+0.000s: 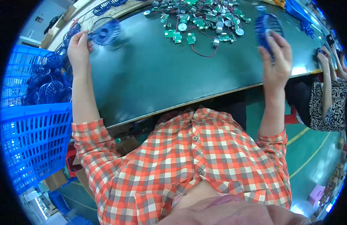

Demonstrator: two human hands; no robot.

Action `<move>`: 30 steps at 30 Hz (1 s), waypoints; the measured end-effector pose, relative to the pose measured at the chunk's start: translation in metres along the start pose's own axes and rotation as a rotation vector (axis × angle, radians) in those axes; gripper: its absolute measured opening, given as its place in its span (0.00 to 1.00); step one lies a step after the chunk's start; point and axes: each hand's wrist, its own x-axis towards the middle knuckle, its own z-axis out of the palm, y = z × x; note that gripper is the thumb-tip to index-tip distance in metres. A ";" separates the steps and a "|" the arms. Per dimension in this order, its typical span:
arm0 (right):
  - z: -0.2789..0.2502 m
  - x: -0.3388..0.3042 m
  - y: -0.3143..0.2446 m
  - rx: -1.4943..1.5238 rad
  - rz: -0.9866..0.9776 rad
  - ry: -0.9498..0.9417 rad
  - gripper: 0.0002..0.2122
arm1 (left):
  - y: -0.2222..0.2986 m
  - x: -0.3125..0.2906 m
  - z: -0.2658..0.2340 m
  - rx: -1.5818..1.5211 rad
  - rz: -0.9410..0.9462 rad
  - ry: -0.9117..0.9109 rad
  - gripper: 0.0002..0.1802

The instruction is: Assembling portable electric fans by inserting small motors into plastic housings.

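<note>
The hands are well apart, each with one part; the left hand (79, 48) pinches the rim of a round dark blue guard (105, 33) near the tabletop's (162, 75) far left corner; the right hand (279, 62) grips a second blue guard (265, 26) toward the right end, its long axis running roughly from far edge to near, though blur hides its exact tilt. Between them, along the far edge, lies a heap of wired green circuit boards (205, 18), nearer the right hand.
</note>
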 end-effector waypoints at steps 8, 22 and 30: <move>-0.009 -0.009 0.062 -0.570 0.067 -0.133 0.13 | 0.036 -0.080 0.045 -0.244 -0.435 -0.552 0.10; 0.036 -0.007 -0.037 -0.115 -0.099 -0.503 0.11 | 0.052 -0.092 0.038 0.227 0.448 -0.842 0.23; 0.034 0.003 -0.052 -0.084 -0.027 -0.598 0.13 | 0.052 -0.100 0.044 0.422 0.724 -0.992 0.18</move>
